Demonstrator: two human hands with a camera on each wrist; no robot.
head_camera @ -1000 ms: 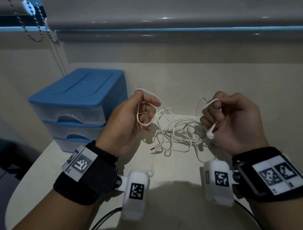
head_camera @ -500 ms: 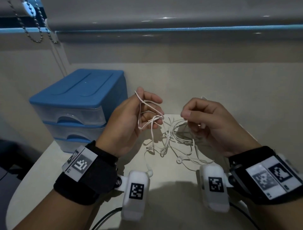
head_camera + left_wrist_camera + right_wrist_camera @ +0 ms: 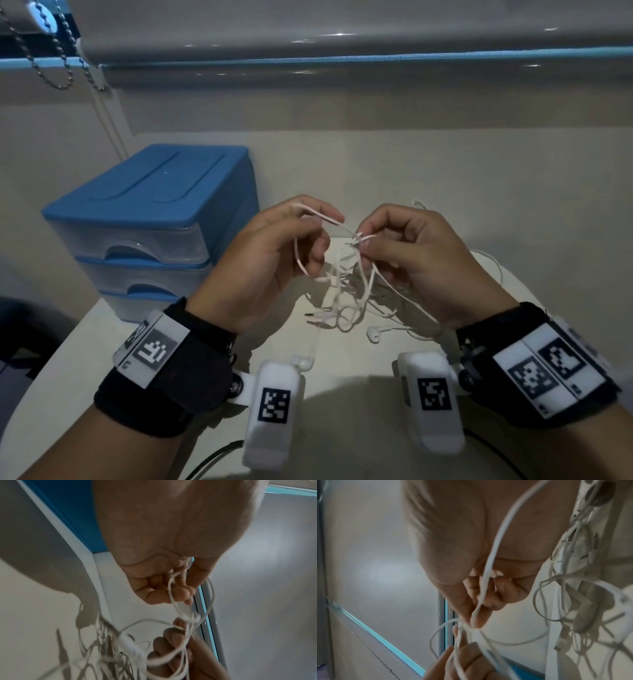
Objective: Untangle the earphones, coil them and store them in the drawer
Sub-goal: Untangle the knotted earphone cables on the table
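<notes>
Left hand: we see our left hand [image 3: 274, 253] raised above the bench [image 3: 342, 404], fingers curled, thumb and forefinger pinching a loop of the earphones [image 3: 346, 291]; in the left wrist view the cord [image 3: 173, 599] runs through the curled fingers [image 3: 180, 593].

Right hand: our right hand [image 3: 418, 260] sits at 3 o'clock of the left, close beside it, thumb and forefinger pinching the cord at a knot [image 3: 359, 238] between the two hands; the right wrist view shows a strand [image 3: 488, 574] pinched at the fingertips [image 3: 477, 619].

Earphones: white, tangled; the upper part is held in the air by both hands, the rest hangs down in loops onto the bench below them.

Earbuds: one earbud [image 3: 374, 334] lies on the bench at 6 o'clock of the tangle; another [image 3: 303, 362] lies at 7 o'clock, just beside the left wrist camera [image 3: 274, 411].

Plug: the plug [image 3: 313, 314] lies on the bench at the tangle's lower left edge.

Drawer unit: a blue-topped drawer unit [image 3: 150, 219] with translucent drawers stands on the bench at 9 o'clock of our left hand; its drawers are closed.

Wrist bands: black bands with printed markers sit on both wrists; the right wrist camera [image 3: 431, 401] hangs below the right hand.

Background: a bead chain [image 3: 58, 68] hangs at 11 o'clock, by a window blind [image 3: 342, 27].
</notes>
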